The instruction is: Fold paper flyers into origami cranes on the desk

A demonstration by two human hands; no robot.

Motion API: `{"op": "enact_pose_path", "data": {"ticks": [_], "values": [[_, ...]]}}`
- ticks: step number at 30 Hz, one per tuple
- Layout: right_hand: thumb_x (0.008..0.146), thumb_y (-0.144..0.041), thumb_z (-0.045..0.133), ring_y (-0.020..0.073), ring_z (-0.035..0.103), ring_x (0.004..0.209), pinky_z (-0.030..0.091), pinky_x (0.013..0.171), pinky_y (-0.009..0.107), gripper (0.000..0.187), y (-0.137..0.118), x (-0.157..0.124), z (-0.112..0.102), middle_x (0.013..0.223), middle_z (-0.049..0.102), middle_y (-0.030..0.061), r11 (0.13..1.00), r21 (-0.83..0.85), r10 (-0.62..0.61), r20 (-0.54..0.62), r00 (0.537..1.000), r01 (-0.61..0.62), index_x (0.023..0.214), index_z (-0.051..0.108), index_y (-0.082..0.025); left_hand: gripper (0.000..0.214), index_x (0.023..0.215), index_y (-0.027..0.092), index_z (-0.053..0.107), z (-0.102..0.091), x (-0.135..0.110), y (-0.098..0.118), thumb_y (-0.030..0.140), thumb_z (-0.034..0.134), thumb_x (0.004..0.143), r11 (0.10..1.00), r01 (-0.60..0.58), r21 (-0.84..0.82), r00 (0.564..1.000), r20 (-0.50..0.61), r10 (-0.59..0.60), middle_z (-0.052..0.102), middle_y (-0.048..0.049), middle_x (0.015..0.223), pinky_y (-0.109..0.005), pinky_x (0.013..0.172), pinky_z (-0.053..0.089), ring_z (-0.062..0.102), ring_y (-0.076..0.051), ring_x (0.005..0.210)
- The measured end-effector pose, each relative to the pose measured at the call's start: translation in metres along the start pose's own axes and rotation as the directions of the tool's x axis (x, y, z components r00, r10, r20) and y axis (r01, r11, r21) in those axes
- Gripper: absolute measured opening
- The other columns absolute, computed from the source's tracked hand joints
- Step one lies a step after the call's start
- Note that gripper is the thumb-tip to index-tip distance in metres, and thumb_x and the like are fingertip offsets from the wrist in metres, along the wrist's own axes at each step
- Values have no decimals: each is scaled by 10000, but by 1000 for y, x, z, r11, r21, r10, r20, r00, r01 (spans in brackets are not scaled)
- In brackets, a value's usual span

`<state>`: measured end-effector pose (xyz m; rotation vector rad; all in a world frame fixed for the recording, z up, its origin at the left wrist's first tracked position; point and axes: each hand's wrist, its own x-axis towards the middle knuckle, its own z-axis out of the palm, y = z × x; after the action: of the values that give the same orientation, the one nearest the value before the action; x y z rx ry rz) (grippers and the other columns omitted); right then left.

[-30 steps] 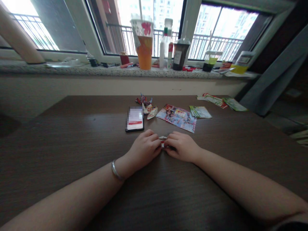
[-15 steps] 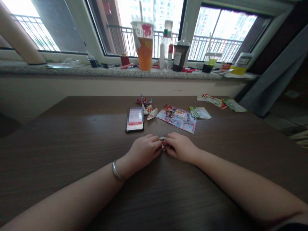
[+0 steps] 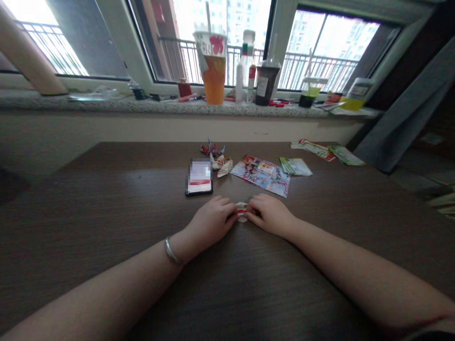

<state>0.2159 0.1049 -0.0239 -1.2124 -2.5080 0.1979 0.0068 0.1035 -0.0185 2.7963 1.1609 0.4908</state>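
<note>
Between my two hands, low over the brown table [image 3: 227,289], is a small piece of folded paper [image 3: 242,211], whitish with a red band. My left hand [image 3: 213,219] grips its left side with curled fingers; a silver bangle circles that wrist. On the right side, my right hand [image 3: 270,213] pinches the paper between thumb and fingers. Parts of the paper are covered by the fingertips. Just beyond my left hand lies a phone [image 3: 199,177] with its screen lit. Folded paper shapes [image 3: 221,165], whitish and red, lie to the right of the phone.
Past my right hand lies a colourful printed sheet [image 3: 263,174], with a small stack of green-and-white papers [image 3: 296,166] beside it. More printed strips [image 3: 318,149] lie at the far right. On the windowsill [image 3: 156,106] stand an orange drink cup [image 3: 214,78], bottles and a dark cup [image 3: 266,84].
My hands have drawn slightly apart, my right hand shifting a little right. More of the folded paper, with its red band, shows between them.
</note>
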Motion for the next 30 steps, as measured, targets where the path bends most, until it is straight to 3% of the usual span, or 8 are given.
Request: {"op": "enact_pose_path", "data": {"ticks": [8, 13, 30], "values": [[878, -282, 571, 152, 535, 773, 375, 698, 258, 142, 8, 2, 3, 778, 597, 24, 989, 141, -43, 16, 999, 41, 784, 601, -180, 132, 803, 157, 608, 3, 1, -6, 211, 529, 894, 994, 41, -98, 999, 25, -39, 601, -50, 818, -293, 705, 437, 545, -183, 791], [854, -240, 573, 147, 528, 738, 365, 681, 256, 138, 6, 5, 6, 742, 593, 19, 993, 119, 4, 16, 1000, -6, 731, 574, -177, 140, 790, 160, 592, 3, 1, -7, 223, 516, 889, 993, 40, -110, 999, 31, -37, 584, -46, 807, -284, 693, 426, 532, -179, 782], [825, -283, 604, 132, 512, 674, 321, 621, 241, 181, 0, 8, 4, 699, 597, 12, 987, 83, 138, 26, 990, -140, 689, 561, -173, 265, 787, 166, 598, 3, 10, -5, 346, 462, 925, 993, 104, 62, 988, 105, -111, 628, -52, 782, -296, 652, 392, 564, -191, 735]]}}
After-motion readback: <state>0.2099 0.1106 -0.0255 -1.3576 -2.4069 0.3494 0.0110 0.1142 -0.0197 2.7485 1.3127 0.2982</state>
